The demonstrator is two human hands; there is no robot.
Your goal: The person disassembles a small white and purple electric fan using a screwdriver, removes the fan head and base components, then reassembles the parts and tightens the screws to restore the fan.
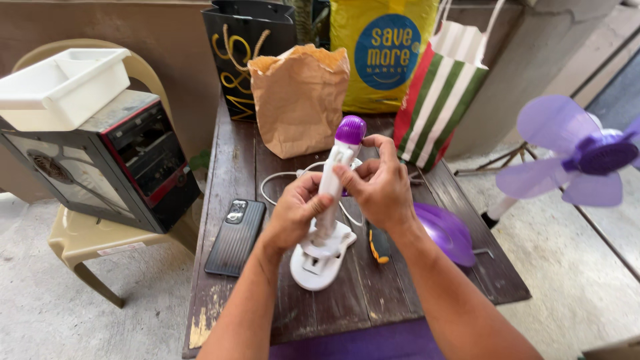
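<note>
both hands grip the white fan stand (327,220) upright on the wooden table (233,160); left hand (293,213) closed round its stem for steadiness; right hand (380,187) pinching higher, below the purple motor head (351,129).

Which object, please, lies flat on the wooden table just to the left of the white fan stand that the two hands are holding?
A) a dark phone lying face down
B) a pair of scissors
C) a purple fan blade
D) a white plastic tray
A: a dark phone lies face down on the wooden table, left of the white fan stand gripped by the left hand and right hand.
</note>
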